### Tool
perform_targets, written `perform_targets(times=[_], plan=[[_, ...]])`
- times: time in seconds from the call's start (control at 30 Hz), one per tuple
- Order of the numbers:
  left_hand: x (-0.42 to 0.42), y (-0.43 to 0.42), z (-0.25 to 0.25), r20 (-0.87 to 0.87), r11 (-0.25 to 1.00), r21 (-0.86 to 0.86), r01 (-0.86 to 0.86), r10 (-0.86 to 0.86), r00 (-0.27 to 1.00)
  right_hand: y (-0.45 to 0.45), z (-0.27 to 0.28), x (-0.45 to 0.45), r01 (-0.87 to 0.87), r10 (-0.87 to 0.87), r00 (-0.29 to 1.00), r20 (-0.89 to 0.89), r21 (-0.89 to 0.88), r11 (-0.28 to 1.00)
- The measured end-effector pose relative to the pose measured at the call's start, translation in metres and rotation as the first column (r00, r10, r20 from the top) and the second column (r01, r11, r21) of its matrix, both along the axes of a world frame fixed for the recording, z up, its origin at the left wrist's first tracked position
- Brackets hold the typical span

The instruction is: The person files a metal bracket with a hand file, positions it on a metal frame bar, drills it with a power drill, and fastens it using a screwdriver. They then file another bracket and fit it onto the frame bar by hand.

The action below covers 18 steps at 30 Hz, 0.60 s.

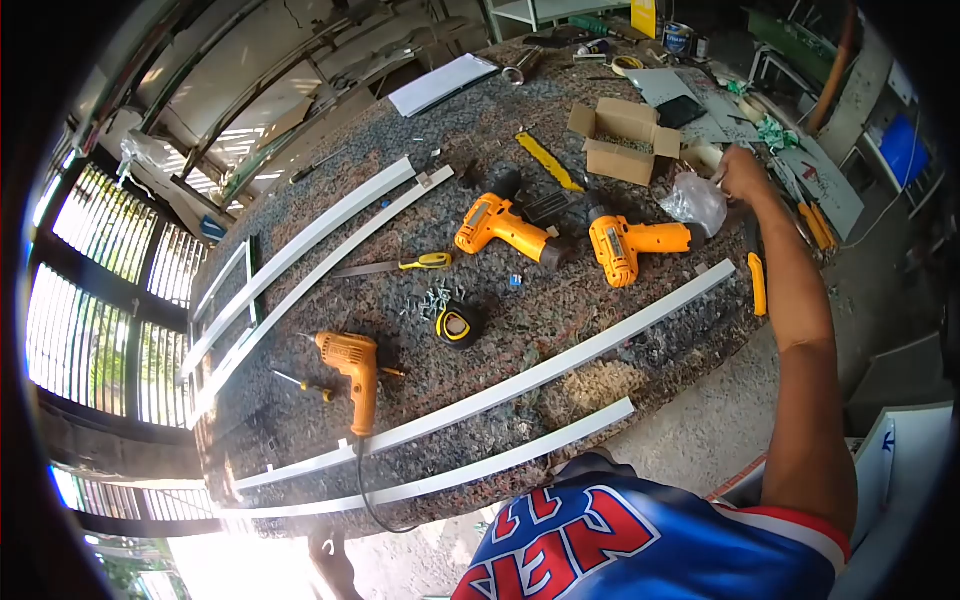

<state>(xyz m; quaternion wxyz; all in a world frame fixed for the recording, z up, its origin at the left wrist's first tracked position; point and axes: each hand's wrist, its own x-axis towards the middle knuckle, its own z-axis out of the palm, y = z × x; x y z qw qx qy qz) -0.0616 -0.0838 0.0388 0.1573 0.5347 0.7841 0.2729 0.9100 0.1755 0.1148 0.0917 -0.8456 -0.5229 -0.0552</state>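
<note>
My right hand (745, 176) reaches to the far right of the carpeted table. Its fingers are closed at the edge of a clear plastic bag (697, 204). Beside the bag stand an open cardboard box (622, 145) and a yellow-and-black cordless drill (635, 243). Down at the lower left, beyond the table's front edge, is my left hand (332, 562). Its fingers are curled in strong light, and what they hold, if anything, is unclear. Closest to it lies a long white strip (440, 478) along the front edge.
A second cordless drill (508, 230), a corded drill (350, 375), a tape measure (458, 324), loose screws (432, 300) and a yellow-handled screwdriver (426, 261) lie mid-table. More white strips (300, 232) span the left side. The drill's cord (366, 495) hangs over the front edge.
</note>
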Motion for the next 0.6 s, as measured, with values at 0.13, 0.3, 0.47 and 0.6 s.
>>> perform_targets(times=[0.13,0.3,0.47,0.6], plan=[[-0.008,0.002,0.001,0.013,0.997,0.079,0.02,-0.021,1.0,-0.027,0.067,-0.056,-0.088,0.114,0.99,-0.078,0.272,0.958],[0.05,0.034,0.029,0.092,0.977,0.213,-0.003,-0.017,0.996,-0.035,0.057,-0.214,-0.263,0.441,0.622,-0.647,0.358,0.896],[0.112,0.065,0.03,-0.062,0.974,0.174,0.147,-0.138,0.988,-0.005,-0.074,-0.337,-0.493,0.587,0.646,-0.488,0.319,0.809],[0.133,0.054,0.025,-0.046,0.963,0.204,0.177,-0.171,0.984,-0.013,-0.055,-0.346,-0.438,0.508,0.648,-0.567,0.268,0.858]])
